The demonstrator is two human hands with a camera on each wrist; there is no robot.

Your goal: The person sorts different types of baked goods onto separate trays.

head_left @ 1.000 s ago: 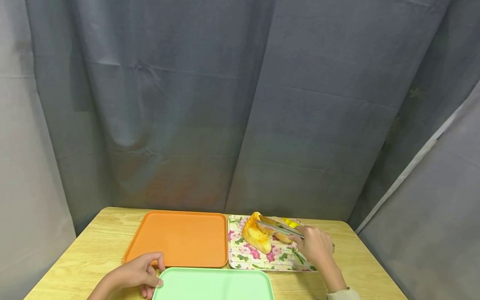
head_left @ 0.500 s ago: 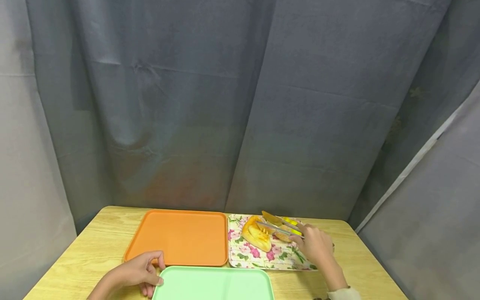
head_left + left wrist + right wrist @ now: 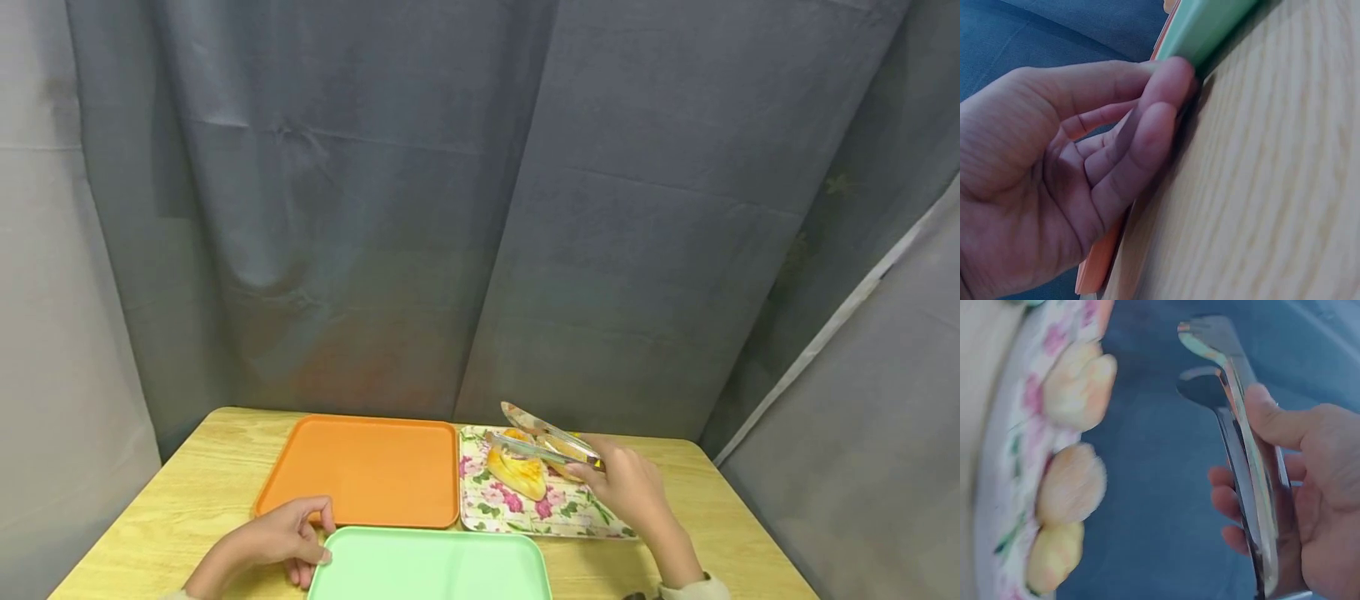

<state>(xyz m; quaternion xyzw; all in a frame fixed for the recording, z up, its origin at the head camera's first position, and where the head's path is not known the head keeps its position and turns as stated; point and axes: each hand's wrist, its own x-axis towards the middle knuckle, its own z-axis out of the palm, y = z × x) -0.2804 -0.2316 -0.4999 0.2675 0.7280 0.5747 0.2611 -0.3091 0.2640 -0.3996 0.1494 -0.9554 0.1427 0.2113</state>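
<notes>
In the head view my left hand [image 3: 273, 537] pinches the left edge of a light green tray [image 3: 435, 567] between thumb and fingers. My right hand [image 3: 630, 483] grips metal tongs [image 3: 553, 433] by their handle. Their arms stand apart above a floral tray [image 3: 487, 504], nothing between the tips. Below the tongs a curved golden bread [image 3: 517, 479] lies on that tray, partly covered by them. In the right wrist view, a round tan bread [image 3: 1075, 487] and a yellow piece [image 3: 1057, 556] sit beside it.
An orange tray [image 3: 367, 471] lies left of the floral tray and behind the green one. All stand on a wooden table [image 3: 150, 517]. Grey curtains [image 3: 360, 208] hang close behind the table and on both sides.
The tongs have spread, let go of the curved bread, and risen above it. The bread, earlier gripped and tilted up, now lies on the floral tray. My left hand keeps its place.
</notes>
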